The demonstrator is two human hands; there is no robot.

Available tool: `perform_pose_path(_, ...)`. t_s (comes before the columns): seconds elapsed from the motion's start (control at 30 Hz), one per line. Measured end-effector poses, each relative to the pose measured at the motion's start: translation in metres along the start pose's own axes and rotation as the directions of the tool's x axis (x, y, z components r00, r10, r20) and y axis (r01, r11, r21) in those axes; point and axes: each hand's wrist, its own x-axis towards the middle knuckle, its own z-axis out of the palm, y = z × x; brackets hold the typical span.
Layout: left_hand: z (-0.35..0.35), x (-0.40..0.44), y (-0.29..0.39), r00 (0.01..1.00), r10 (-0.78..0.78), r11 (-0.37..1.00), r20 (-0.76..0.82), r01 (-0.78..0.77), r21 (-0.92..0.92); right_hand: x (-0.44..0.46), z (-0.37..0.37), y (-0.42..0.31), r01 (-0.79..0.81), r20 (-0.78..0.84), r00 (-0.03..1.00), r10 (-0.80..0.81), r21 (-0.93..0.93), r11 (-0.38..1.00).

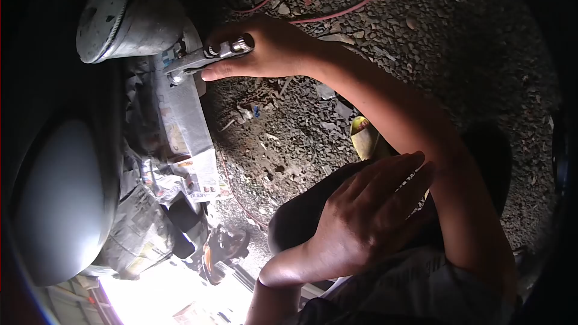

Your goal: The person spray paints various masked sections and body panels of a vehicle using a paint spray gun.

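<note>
In the head view, a metal spray gun [205,58] sits in the upper left of the frame, its bright body carrying ridged knobs. Its dull silver cup [147,21] tilts leftward, the round end stained and marked with dark spots, a ridged ring around the edge. Just below the gun is a strip of newspaper [186,120].

The gun's handle is hidden by the holding hand, and shadow hides most of the fingers. Glare washes out the lower left, and the frame's edges fall into black.

The right hand [265,45] grips the gun, thumb below the knobs, its forearm slanting from the lower right. The left hand [367,213], lower centre, is back-upward near that forearm, fingers loosely extended toward the upper right; its palm is hidden, so I cannot tell whether anything lies under it.
</note>
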Motion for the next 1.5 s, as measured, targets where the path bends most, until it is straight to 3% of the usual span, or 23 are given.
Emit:
perform_pose_path(0.17,0.000,0.007,0.001,0.994,-0.091,0.996,0.052,0.091,0.014,0.016,-0.003,0.011,0.019,-0.168,0.986,-0.023,-0.025,1.000)
perform_pose_path(0.2,0.000,0.009,0.000,0.993,-0.098,0.995,0.061,0.097,0.018,0.024,-0.008,0.016,0.144,-0.227,0.960,-0.161,-0.091,0.985)
perform_pose_path(0.3,-0.003,0.012,-0.002,0.988,-0.112,0.994,0.107,0.110,0.021,0.042,-0.023,0.025,0.267,-0.414,0.865,-0.283,-0.096,0.959)
perform_pose_path(0.33,-0.003,0.011,-0.002,0.987,-0.112,0.994,0.113,0.109,0.026,0.046,-0.031,0.023,0.191,-0.413,0.882,-0.225,-0.122,0.974)
perform_pose_path(0.43,-0.004,0.012,-0.001,0.986,-0.119,0.993,0.117,0.115,0.035,0.065,-0.056,0.024,0.277,-0.485,0.813,-0.322,-0.164,0.947)
perform_pose_path(0.47,-0.004,0.013,0.000,0.986,-0.125,0.992,0.110,0.122,0.033,0.070,-0.065,0.026,0.248,-0.455,0.839,-0.298,-0.167,0.954)
perform_pose_path(0.53,-0.005,0.015,0.001,0.986,-0.126,0.992,0.106,0.124,0.027,0.076,-0.079,0.013,0.236,-0.379,0.909,-0.173,0.126,0.964)
perform_pose_path(0.57,-0.006,0.015,0.001,0.986,-0.125,0.992,0.111,0.123,0.024,0.081,-0.080,0.009,0.361,-0.458,0.847,-0.268,0.127,0.924)
perform_pose_path(0.63,-0.006,0.014,0.001,0.987,-0.107,0.994,0.121,0.105,0.017,0.079,-0.093,0.001,0.151,-0.436,0.899,-0.039,0.225,0.962)
perform_pose_path(0.7,-0.006,0.014,-0.001,0.990,-0.069,0.998,0.124,0.068,0.012,0.080,-0.098,-0.007,0.037,-0.402,0.913,0.063,0.236,0.971)
perform_pose_path(0.77,-0.003,0.014,0.000,0.993,-0.050,0.999,0.110,0.050,0.003,0.094,-0.092,0.020,0.340,-0.467,0.833,-0.296,0.011,0.940)
perform_pose_path(0.83,0.000,0.014,0.001,0.995,-0.036,0.999,0.095,0.037,-0.006,0.095,-0.082,0.022,0.454,-0.435,0.780,-0.450,-0.102,0.885)
perform_pose_path(0.93,0.003,0.012,0.004,0.997,-0.037,0.999,0.064,0.038,-0.008,0.066,-0.068,0.026,0.298,-0.316,0.879,-0.357,-0.221,0.929)
perform_pose_path(0.97,0.006,0.011,0.003,0.998,-0.033,0.999,0.054,0.033,-0.002,0.064,-0.064,0.023,0.442,-0.239,0.846,-0.476,-0.185,0.878)
perform_pose_path(1.03,0.011,0.011,0.001,0.999,-0.016,1.000,0.034,0.015,0.014,0.044,-0.046,0.016,0.261,-0.127,0.954,-0.271,-0.095,0.961)
perform_pose_path(1.13,0.018,0.012,0.001,1.000,0.015,0.999,0.010,-0.015,0.040,0.015,-0.021,-0.003,0.184,0.047,0.982,-0.180,-0.099,0.978)
perform_pose_path(1.2,0.022,0.013,0.001,0.999,0.046,0.998,-0.007,-0.045,0.046,-0.001,-0.019,-0.024,0.135,0.247,0.964,-0.103,-0.115,0.984)
perform_pose_path(1.3,0.023,0.013,0.002,0.996,0.075,0.996,0.049,-0.077,0.038,-0.017,-0.013,-0.051,0.231,0.332,0.911,-0.246,0.084,0.969)
perform_pose_path(1.37,0.024,0.010,0.004,0.983,0.126,0.991,0.136,-0.119,-0.057,-0.018,-0.017,-0.069,0.250,0.343,0.900,-0.268,0.096,0.964)
perform_pose_path(1.4,0.023,0.010,0.006,0.971,0.156,0.985,0.181,-0.139,-0.105,-0.015,-0.021,-0.077,0.253,0.351,0.900,-0.259,0.065,0.965)
perform_pose_path(1.5,0.014,0.013,0.017,0.869,0.038,0.986,0.494,0.049,-0.162,-0.005,-0.045,-0.089,0.280,0.316,0.918,-0.240,-0.088,0.956)
